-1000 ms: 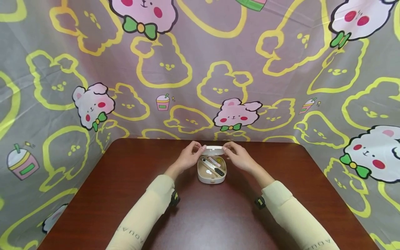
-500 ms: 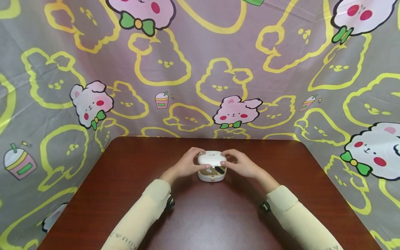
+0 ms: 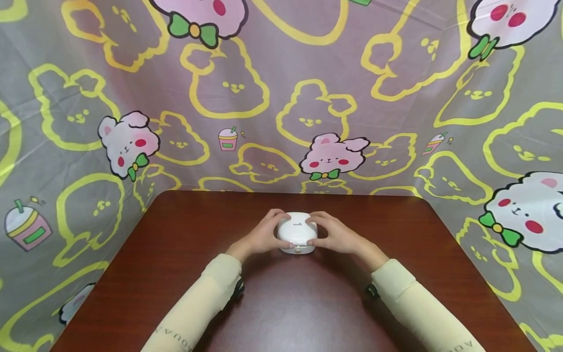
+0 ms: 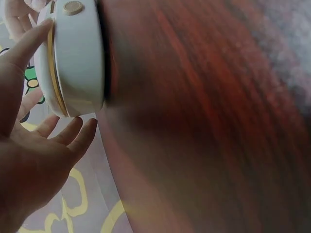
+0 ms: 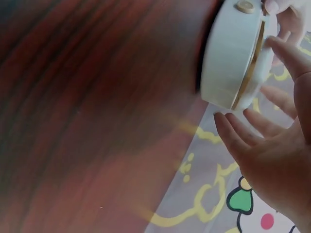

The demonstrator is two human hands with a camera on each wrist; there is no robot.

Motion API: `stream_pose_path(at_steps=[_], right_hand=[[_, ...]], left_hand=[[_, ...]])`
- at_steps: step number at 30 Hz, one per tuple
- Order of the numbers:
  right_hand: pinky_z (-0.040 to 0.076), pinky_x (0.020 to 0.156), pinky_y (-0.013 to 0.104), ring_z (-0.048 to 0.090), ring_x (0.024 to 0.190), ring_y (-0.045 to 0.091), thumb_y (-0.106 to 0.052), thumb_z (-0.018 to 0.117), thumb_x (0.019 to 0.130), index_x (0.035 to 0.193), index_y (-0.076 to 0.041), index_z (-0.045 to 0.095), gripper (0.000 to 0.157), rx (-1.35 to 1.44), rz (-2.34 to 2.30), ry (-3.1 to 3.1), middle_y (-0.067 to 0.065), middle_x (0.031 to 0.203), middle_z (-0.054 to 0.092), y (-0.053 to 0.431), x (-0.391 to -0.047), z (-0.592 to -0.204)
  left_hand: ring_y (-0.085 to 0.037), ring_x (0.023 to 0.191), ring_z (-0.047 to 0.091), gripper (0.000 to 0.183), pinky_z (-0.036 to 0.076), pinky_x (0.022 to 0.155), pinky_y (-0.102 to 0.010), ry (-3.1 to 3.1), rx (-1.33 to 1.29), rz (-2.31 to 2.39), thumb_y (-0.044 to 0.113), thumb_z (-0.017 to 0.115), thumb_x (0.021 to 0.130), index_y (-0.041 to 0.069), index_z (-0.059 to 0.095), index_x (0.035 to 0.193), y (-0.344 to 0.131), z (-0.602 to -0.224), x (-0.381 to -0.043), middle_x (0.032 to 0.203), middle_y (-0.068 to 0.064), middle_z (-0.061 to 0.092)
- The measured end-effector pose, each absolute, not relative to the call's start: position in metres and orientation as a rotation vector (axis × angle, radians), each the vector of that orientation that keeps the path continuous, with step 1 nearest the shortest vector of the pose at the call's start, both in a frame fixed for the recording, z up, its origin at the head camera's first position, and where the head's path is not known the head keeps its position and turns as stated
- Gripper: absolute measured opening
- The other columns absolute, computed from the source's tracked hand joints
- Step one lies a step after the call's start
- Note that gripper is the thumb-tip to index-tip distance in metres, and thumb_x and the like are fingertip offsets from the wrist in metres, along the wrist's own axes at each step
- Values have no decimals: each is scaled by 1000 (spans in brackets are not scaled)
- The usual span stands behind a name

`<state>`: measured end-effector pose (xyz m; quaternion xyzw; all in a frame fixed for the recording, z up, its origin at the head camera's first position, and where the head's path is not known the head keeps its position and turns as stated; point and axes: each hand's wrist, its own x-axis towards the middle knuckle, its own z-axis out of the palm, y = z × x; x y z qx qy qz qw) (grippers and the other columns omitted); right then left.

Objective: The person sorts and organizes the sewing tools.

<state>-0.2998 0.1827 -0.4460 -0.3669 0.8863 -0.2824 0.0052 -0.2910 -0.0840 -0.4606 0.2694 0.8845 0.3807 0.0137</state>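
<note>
A small white hinged case [image 3: 297,230] sits on the table, its lid down and its contents hidden. Both wrist views show a thin tan line between the lid [image 4: 44,63] and the base [image 5: 228,58], and a round beige button [image 4: 73,7] on the front. My left hand [image 3: 261,234] holds the lid's left side, thumb on the front edge and fingers toward the back. On the other side, my right hand [image 3: 338,235] grips the lid the same way, its thumb at the front. Several fingers of each hand spread beside the case wall.
The case rests on a dark red-brown wooden table [image 3: 184,274], toward its far edge. A grey curtain [image 3: 272,68] with cartoon animals hangs behind and on both sides.
The raised lid has come forward and down over the case, covering the small tools inside. Both hands moved with it, thumbs travelling toward the front edge.
</note>
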Motion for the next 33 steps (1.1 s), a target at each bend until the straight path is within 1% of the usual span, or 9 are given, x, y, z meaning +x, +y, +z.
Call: stream_pose_path(at_steps=[3,5,8,14,19,25,33], right_hand=[[42,109,54,47,137,37,-35,80,88,141,-5,57,65,-1175,-770,2766,22,151,45,179,-301,-445],[40,110,54,44,140,38,-37,81,88,144,-6,56,69,-1178,-718,2762,23,155,41,176,-301,-444],[39,111,54,42,141,38,-38,82,86,146,-10,54,71,-1158,-677,2764,24,157,37,173,-302,-443],[40,111,53,43,140,37,-40,83,86,146,-12,55,72,-1140,-656,2769,23,156,41,173,-303,-445],[39,111,55,43,141,39,-39,83,86,145,-11,56,69,-1152,-667,2768,24,155,42,173,-305,-446],[41,110,53,45,140,37,-38,84,85,143,-14,59,67,-1121,-722,2758,22,155,43,172,-306,-447],[42,109,53,45,139,35,-38,85,85,143,-16,59,67,-1073,-760,2745,19,156,42,175,-305,-450]], left_hand=[[-35,136,44,82,38,112,-49,2738,848,1162,29,91,78,3,51,144,-84,-460,-292,151,-21,39],[-37,139,43,85,37,112,-51,2733,852,1146,31,91,77,3,49,146,-84,-460,-294,154,-24,38],[-36,139,42,87,37,113,-50,2726,853,1123,32,91,77,4,48,148,-84,-460,-295,155,-23,39],[-30,134,47,85,41,110,-45,2729,834,1136,33,93,76,7,51,145,-84,-463,-297,150,-14,47],[-30,134,48,85,41,109,-45,2740,824,1155,31,94,74,8,53,144,-84,-464,-297,149,-14,48],[-30,133,48,85,41,108,-45,2744,819,1185,29,95,72,7,54,143,-85,-464,-297,148,-14,48],[-31,136,46,88,40,109,-47,2736,821,1147,33,93,75,7,49,147,-83,-469,-296,152,-15,45]])
